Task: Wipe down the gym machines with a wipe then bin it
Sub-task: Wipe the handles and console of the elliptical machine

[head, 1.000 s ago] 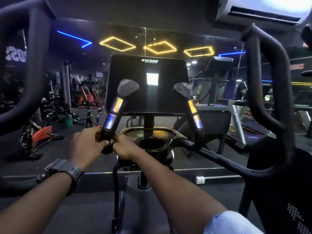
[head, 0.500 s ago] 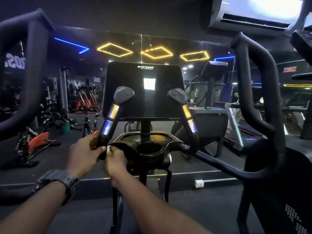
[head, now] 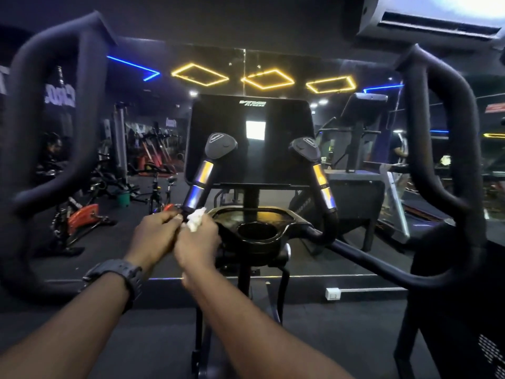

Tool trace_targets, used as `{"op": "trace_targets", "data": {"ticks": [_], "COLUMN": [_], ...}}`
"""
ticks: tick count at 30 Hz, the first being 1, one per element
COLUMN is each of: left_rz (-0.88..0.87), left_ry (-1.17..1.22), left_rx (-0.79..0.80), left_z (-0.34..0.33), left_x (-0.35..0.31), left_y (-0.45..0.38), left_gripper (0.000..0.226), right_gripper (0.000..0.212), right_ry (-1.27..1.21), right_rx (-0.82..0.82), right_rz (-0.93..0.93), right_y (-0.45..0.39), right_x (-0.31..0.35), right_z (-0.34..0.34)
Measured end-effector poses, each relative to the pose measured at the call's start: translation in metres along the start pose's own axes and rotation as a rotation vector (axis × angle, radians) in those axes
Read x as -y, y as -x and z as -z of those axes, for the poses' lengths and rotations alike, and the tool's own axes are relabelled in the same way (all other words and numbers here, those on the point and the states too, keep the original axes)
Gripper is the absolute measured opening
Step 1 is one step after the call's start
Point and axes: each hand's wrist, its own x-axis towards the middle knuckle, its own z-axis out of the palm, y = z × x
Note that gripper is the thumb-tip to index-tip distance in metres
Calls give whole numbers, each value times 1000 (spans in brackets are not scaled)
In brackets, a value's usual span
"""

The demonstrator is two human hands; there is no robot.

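Note:
A crumpled white wipe (head: 196, 218) sits between my two hands at the foot of the machine's left inner handle (head: 199, 181). My right hand (head: 197, 243) grips the wipe from below. My left hand (head: 154, 235) meets it from the left, its fingertips pinching the wipe's edge. Both hands hover just left of the black cup-holder tray (head: 287, 218). Above it stands the dark console (head: 281, 149), with the right inner handle (head: 322, 184) beside it.
Thick black outer arms of the machine rise at the left (head: 54, 127) and right (head: 442, 149). A mirror wall ahead reflects spin bikes (head: 82, 214), a green bucket (head: 124, 198) and treadmills (head: 363, 192). A white socket (head: 332, 293) sits on the floor strip.
Both hands were wrapped round the foot of the left inner handle. They have come slightly off it, and the white wipe now shows between them.

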Motion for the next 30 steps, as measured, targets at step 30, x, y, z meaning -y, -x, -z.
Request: {"op": "trace_targets", "data": {"ticks": [30], "left_rz": [-91], "left_ry": [-54], "left_rx": [-80], "left_z": [6], "left_x": [-56], "left_y": [22], "left_gripper": [29], "right_gripper": [50], "right_ry": [1605], "right_rx": [198], "right_rz": [1368], "right_y": [-102], "right_x": [84], "right_z": [53]}}
